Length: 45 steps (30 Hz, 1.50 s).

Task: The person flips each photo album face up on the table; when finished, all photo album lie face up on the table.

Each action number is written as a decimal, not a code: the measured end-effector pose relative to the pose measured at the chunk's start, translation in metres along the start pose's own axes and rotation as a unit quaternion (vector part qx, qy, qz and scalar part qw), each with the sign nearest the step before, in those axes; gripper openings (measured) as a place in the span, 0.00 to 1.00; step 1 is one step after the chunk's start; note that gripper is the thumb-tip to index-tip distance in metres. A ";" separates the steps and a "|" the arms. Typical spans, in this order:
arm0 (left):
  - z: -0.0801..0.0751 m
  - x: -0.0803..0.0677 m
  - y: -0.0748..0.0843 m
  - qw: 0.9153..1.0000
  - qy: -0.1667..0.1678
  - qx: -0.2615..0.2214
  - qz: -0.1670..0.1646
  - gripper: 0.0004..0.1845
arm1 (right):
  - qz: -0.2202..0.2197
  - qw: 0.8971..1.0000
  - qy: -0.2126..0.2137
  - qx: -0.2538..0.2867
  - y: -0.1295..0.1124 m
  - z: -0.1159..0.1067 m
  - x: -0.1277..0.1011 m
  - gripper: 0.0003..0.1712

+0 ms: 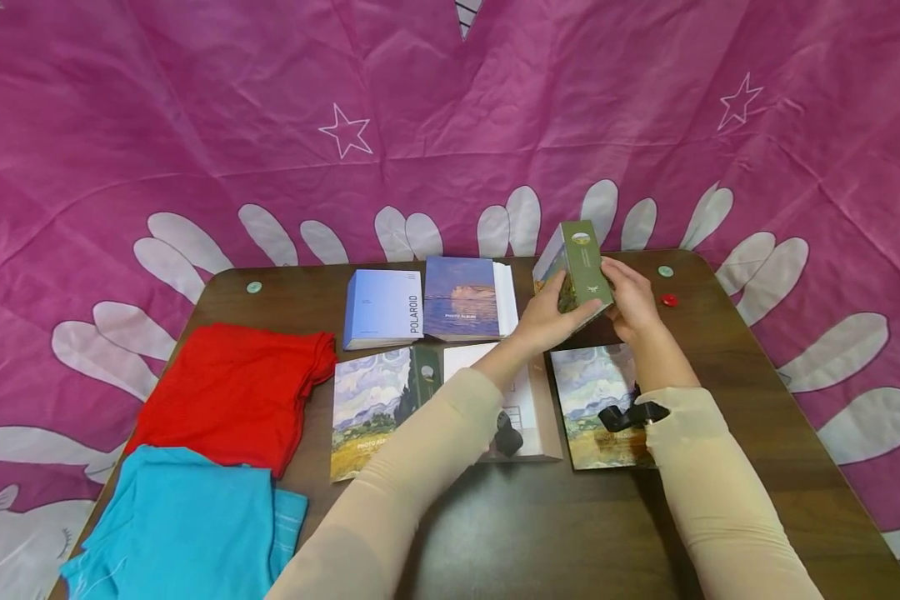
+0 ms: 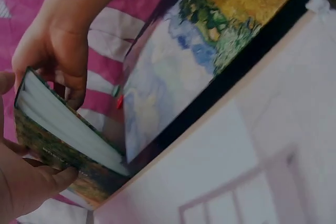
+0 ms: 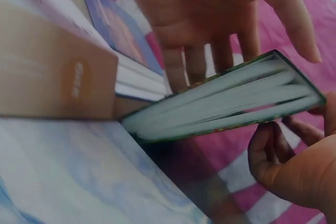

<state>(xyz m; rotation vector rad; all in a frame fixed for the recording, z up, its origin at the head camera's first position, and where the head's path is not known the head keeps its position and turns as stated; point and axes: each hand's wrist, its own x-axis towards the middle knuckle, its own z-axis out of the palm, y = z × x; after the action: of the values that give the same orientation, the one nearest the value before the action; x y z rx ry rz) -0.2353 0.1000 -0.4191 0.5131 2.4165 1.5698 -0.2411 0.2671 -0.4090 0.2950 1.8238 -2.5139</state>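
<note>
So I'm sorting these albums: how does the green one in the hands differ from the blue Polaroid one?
The green album is lifted off the table and tilted, gripped by the left hand and right hand; the Polaroid album lies flat on the table, untouched. The green album's cover shows a painted landscape, while the Polaroid album is plain pale blue with a white lettered spine. Both are thick, book-shaped albums.

Albums in two rows on the table, cloths at its left edge

Far row, left to right: Polaroid album point(image 1: 384, 308), seascape album point(image 1: 465, 298), then the tilted album point(image 1: 576, 265) held above the table point(image 1: 757, 400) between left hand point(image 1: 551, 321) and right hand point(image 1: 630, 300). Near row: landscape album point(image 1: 371, 408), pale album point(image 1: 528, 408), second landscape album point(image 1: 596, 392). Folded cloth point(image 1: 240, 392) lies behind another cloth point(image 1: 187, 525) at the near left corner.
</note>
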 end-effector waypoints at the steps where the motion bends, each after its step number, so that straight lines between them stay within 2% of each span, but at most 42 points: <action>1: -0.003 0.000 0.000 1.000 0.010 -0.007 0.004 0.43 | -0.007 1.000 -0.005 0.005 0.001 0.004 0.000 0.21; 4: -0.015 -0.002 -0.002 0.999 0.039 -0.017 0.012 0.40 | -0.020 1.000 -0.023 -0.005 0.008 0.015 0.001 0.17; 6: -0.024 -0.004 -0.005 0.998 0.062 -0.011 0.012 0.39 | -0.020 0.998 -0.034 -0.040 0.013 0.022 0.003 0.18; 8: -0.032 -0.007 -0.007 0.996 0.086 -0.001 0.008 0.40 | -0.010 0.994 -0.046 -0.094 0.020 0.028 0.006 0.22; 10: -0.039 -0.009 -0.010 0.994 0.105 0.011 -0.003 0.41 | 0.005 0.986 -0.054 -0.160 0.027 0.032 0.009 0.28; 13: -0.047 -0.011 -0.015 0.993 0.116 0.025 -0.022 0.43 | 0.036 0.967 -0.060 -0.243 0.037 0.035 0.014 0.35; 15: -0.051 -0.012 -0.020 0.992 0.119 0.028 -0.031 0.43 | 0.056 0.959 -0.063 -0.271 0.043 0.036 0.016 0.38; 18: -0.049 -0.010 -0.026 0.992 0.117 0.024 -0.037 0.43 | 0.077 0.956 -0.062 -0.276 0.049 0.032 0.017 0.40; 22: -0.045 -0.007 -0.031 0.994 0.100 0.010 -0.046 0.41 | 0.083 0.959 -0.062 -0.265 0.047 0.026 0.018 0.43; 27: -0.039 -0.003 -0.032 0.997 0.053 -0.004 -0.060 0.39 | 0.080 0.955 -0.036 -0.282 0.038 0.012 0.019 0.45; 31: -0.031 0.000 -0.035 0.997 0.008 0.017 -0.074 0.36 | 0.076 0.945 -0.012 -0.317 0.031 -0.004 0.018 0.45; 37: -0.024 -0.003 -0.039 0.993 -0.049 0.011 -0.104 0.36 | 0.079 0.920 0.001 -0.384 0.022 -0.016 0.010 0.48; 40: -0.025 -0.006 -0.037 0.992 -0.057 0.007 -0.108 0.37 | 0.084 0.912 0.003 -0.402 0.019 -0.020 0.005 0.49; 45: -0.028 -0.006 -0.038 0.993 -0.041 0.011 -0.110 0.36 | 0.077 0.904 0.002 -0.420 0.019 -0.026 0.001 0.50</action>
<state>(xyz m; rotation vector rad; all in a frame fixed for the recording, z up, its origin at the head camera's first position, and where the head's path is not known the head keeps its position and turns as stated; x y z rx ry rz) -0.2466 0.0606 -0.4423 0.2957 2.3409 1.4038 -0.2361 0.2859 -0.4344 0.3738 2.5263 -1.4159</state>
